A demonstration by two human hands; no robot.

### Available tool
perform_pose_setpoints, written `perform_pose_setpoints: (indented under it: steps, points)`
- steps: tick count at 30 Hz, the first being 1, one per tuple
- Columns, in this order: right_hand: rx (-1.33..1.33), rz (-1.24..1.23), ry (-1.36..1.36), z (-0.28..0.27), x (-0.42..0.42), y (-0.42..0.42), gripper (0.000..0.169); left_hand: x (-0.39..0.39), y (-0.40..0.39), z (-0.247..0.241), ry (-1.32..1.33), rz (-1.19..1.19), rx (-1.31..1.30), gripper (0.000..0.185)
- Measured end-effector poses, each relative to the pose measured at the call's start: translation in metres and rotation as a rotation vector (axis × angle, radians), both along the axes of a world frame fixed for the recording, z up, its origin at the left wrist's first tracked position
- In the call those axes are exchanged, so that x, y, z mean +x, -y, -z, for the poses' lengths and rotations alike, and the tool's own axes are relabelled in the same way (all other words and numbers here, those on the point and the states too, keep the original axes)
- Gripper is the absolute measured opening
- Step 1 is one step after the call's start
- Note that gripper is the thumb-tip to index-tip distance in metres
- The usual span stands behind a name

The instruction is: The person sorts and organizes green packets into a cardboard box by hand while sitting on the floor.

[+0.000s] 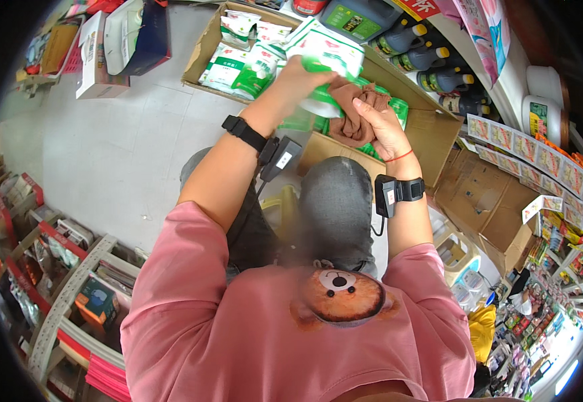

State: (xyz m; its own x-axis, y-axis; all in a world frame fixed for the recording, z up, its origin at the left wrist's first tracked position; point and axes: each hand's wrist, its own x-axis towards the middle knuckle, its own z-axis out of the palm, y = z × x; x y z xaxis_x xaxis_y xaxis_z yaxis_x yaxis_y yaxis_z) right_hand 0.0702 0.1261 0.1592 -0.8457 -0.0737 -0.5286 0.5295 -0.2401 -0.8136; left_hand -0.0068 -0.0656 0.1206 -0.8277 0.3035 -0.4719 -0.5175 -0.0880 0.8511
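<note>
My right hand [386, 129] is closed around a crumpled brown cloth [352, 118], its thumb on top, over the right part of a long cardboard box [424, 145]. My left hand [299, 80], blurred, is at a green and white plastic packet [320, 103], whose right edge meets the cloth. Whether its fingers grip the packet cannot be told. White and green packets [228, 68] fill the left part of the box, and a larger white packet [329, 47] lies on top beyond my left hand. More green packets [398, 109] show under and beside the cloth.
Dark bottles with yellow caps [414, 58] and a big jug [359, 20] stand on a shelf behind the box. An opened carton [482, 196] is at the right, near a plastic stool [454, 251]. Boxes [93, 60] stand on the floor [115, 145] at the left; shelving [65, 321] is lower left.
</note>
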Motion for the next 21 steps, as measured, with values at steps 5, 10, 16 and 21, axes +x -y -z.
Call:
perform_pose_setpoints:
  steps: [5, 10, 16, 21]
  points:
    - [0.067, 0.085, -0.077, 0.024, 0.002, -0.020, 0.035, -0.022, 0.057, 0.058, -0.208, -0.007, -0.396, 0.061]
    - [0.074, 0.170, 0.024, 0.076, 0.016, -0.078, 0.036, -0.027, 0.083, 0.081, -0.206, -0.124, -0.639, 0.070]
    - [0.350, 0.141, 0.247, 0.148, 0.043, -0.125, 0.051, -0.031, 0.076, 0.082, -0.400, -0.006, -0.997, 0.061]
    - [0.336, -0.095, 0.423, 0.160, 0.042, -0.118, 0.039, -0.020, 0.039, 0.047, -0.670, 0.243, -0.906, 0.041]
